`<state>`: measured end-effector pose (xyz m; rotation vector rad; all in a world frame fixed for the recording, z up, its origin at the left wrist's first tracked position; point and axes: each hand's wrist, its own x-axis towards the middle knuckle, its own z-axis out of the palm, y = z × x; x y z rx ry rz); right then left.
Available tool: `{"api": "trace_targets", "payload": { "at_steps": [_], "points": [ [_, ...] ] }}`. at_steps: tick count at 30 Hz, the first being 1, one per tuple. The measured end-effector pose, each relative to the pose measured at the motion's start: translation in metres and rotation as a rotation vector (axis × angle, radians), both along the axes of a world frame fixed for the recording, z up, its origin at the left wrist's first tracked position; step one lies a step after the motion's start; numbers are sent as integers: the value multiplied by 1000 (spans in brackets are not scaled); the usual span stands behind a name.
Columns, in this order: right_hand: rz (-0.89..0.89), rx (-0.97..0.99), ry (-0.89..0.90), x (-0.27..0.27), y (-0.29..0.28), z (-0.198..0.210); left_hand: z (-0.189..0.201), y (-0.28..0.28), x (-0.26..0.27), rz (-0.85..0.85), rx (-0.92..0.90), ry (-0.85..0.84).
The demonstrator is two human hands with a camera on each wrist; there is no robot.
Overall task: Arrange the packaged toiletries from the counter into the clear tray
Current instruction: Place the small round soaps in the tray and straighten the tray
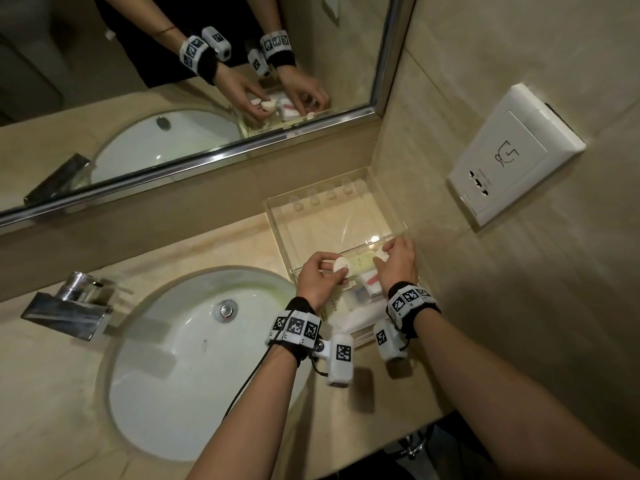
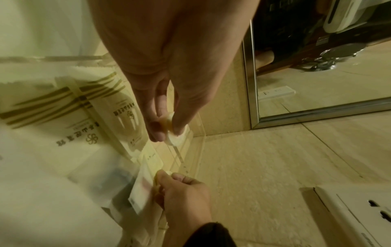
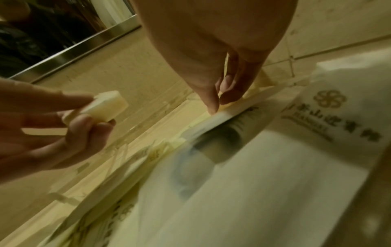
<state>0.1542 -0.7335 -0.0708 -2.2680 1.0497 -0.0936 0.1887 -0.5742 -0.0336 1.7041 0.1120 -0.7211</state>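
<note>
The clear tray (image 1: 277, 216) stands in the counter corner under the mirror. Its far section is bare; white and cream packets (image 1: 363, 289) lie in its near section. My left hand (image 1: 333, 273) hovers over the tray's near-left part and pinches a round white soap puck (image 1: 341, 266) between thumb and fingers; the same round puck (image 2: 177, 134) shows in the left wrist view. My right hand (image 1: 380, 260) is beside it and pinches a second small round white puck (image 1: 383, 253), mostly hidden by its fingers (image 3: 230, 95). Logo-printed packets (image 2: 93, 133) fill the area below both hands.
A round white sink (image 1: 194, 358) with a chrome tap (image 1: 72, 306) lies left of the tray. The mirror (image 1: 194, 81) runs along the back wall. A white wall socket (image 1: 512, 154) is on the right wall. The counter's front edge runs near my forearms.
</note>
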Motion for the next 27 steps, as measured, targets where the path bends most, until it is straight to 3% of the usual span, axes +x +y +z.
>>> {"api": "trace_targets", "payload": {
  "at_steps": [6,9,11,15,19,24,27],
  "points": [
    [31,-44,-13,0,-7,-3,-4,-3,4,-23,12,0],
    [13,-26,-106,-2,-9,3,-2,-8,5,-9,-20,44],
    [-3,110,-201,-5,-10,8,-1,-13,6,-1,-29,55],
    [92,567,-284,-14,-9,19,-2,-25,5,22,-40,77],
    [64,694,-245,-19,-16,20,-4,-37,4,8,-16,47],
    [-147,659,-150,-15,-28,4,-7,-48,4,-109,95,-80],
    [-135,569,-143,-10,-22,3,-11,-50,5,-197,195,-151]
  ]
}}
